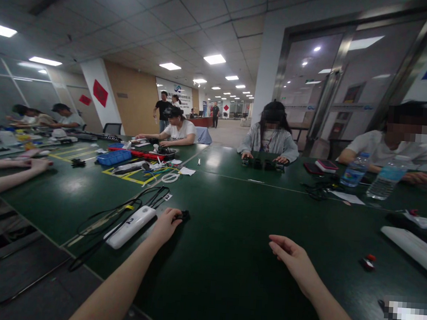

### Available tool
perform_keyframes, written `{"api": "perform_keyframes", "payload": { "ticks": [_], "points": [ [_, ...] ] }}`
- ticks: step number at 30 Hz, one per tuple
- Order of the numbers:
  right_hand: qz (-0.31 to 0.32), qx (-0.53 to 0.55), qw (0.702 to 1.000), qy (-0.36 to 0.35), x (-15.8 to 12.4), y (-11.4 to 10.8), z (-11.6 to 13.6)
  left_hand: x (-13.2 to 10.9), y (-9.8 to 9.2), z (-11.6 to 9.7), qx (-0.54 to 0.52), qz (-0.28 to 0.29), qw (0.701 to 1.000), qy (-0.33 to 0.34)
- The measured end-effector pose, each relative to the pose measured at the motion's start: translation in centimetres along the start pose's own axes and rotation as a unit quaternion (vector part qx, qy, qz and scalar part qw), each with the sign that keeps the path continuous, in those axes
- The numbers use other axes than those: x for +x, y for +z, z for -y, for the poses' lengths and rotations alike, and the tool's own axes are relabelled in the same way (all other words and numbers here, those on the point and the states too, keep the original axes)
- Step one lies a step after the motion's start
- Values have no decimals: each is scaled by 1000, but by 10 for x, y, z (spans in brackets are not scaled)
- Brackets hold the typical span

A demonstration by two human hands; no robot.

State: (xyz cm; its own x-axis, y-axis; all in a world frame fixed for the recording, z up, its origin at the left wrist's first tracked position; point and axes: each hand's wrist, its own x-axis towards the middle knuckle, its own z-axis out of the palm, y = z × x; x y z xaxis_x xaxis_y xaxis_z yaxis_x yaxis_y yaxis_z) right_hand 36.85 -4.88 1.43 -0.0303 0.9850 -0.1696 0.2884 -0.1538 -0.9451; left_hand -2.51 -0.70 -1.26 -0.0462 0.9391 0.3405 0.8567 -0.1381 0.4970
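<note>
My left hand [165, 226] is on the green table [225, 204], its fingers closed around a small black object [183, 216] whose kind I cannot make out. Right beside that hand lies a white power strip [131, 226] marked with a 2, black cables [122, 207] trailing from it. My right hand [290, 255] is over the table to the right, loosely curved, with fingers and thumb a little apart and nothing visible in them. A small red and black item [368, 261] sits farther right.
Water bottles [355, 169], black cables [319, 191] and a white bar-shaped object [412, 249] lie to the right. At the back left are a blue basket [113, 157] and coloured wires [157, 173]. Across the table, a person [270, 134] has both hands by black objects.
</note>
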Motion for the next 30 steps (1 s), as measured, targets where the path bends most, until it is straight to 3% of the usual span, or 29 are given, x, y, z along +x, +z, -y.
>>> {"api": "perform_keyframes", "payload": {
  "ticks": [19, 25, 30],
  "points": [
    [-7, 12, 1000, -4, -1, 1, 1, -1, 0, -8, 89, 42, 995, 1],
    [-2, 10, 1000, 3, 0, 0, 0, -2, 0, -6, 35, 20, 999, 12],
    [-3, 10, 1000, 5, -1, 1, 1, -3, 2, -6, 49, -17, 999, 5]
  ]
}}
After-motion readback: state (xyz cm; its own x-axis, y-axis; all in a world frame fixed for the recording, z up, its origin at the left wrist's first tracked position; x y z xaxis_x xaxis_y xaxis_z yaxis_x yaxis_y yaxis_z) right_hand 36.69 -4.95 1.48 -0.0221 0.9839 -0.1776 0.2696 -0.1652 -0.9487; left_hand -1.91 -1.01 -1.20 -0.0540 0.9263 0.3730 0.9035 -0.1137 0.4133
